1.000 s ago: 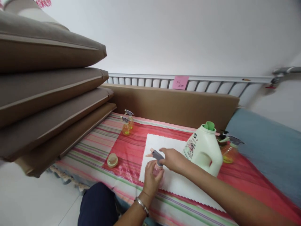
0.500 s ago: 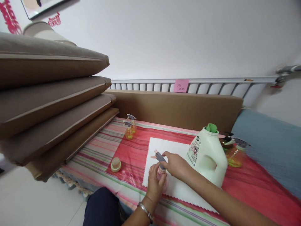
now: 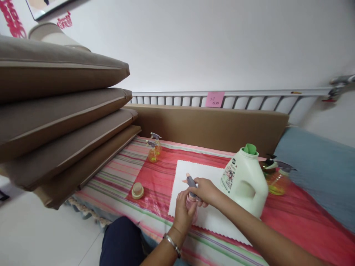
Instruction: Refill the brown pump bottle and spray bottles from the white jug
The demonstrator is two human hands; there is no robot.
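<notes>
A stack of brown cushions [image 3: 61, 111] fills the far left, well left of the white cloth [image 3: 205, 177] that lies on the striped red bedspread [image 3: 116, 173]. Two small yellow spray bottles [image 3: 154, 147] stand on the bedspread, left of the cloth and behind its far edge. A round cream cap [image 3: 138, 190] lies on the bedspread, just left of the cloth's near corner.

On the cloth itself, the left hand [image 3: 184, 212] wraps its grip closed around the body of a small pink spray bottle [image 3: 192, 201], which stands upright near the cloth's front edge. The right hand [image 3: 205, 191] closes its grip over the bottle's grey trigger head [image 3: 191, 181], fingers curled on the collar.

A white detergent jug [image 3: 245, 181] with a green cap stands at the cloth's right edge, just beside the right hand. Beyond the jug, right of the cloth, lie more yellow spray bottles [image 3: 274, 177], near a blue cushion [image 3: 316, 173]. A pink sticky note [image 3: 215, 99] hangs on the rail behind the cloth.
</notes>
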